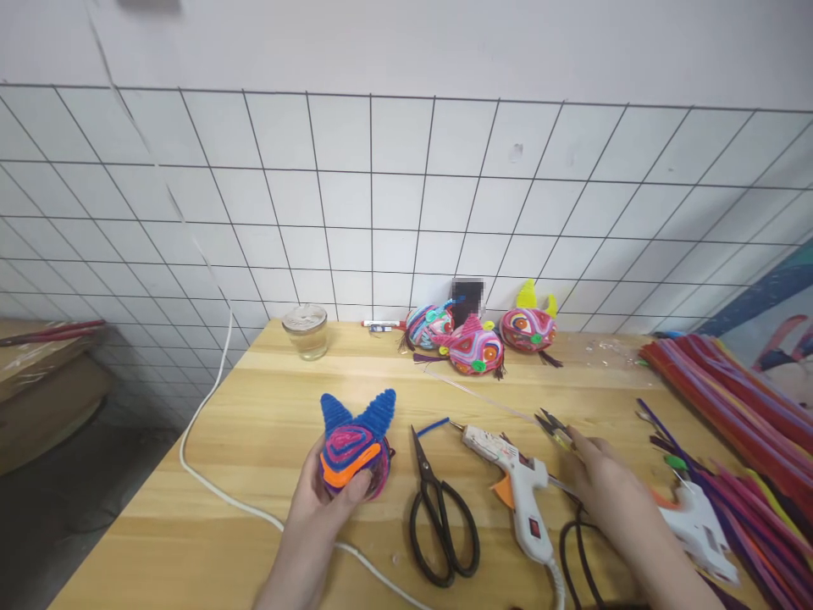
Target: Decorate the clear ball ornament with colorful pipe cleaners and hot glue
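Note:
My left hand (323,517) is closed around a round craft ball (352,453) covered in blue, orange and magenta pipe cleaner, with two blue pointed ears on top. At the right, my right hand (600,474) has its fingers closed on small snips (554,426) with dark pointed tips and some yellow near the fingers; the grip end is hidden. Between my hands lie black-handled scissors (438,517), a short blue pipe cleaner piece (434,426) and a white hot glue gun (514,474).
Three decorated balls (476,347) stand by the tiled wall, beside a marker (382,325). A glass cup (306,332) sits at the back left. Pipe cleaner bundles (730,407) and a second glue gun (695,529) lie right. A white cable (232,500) crosses the table.

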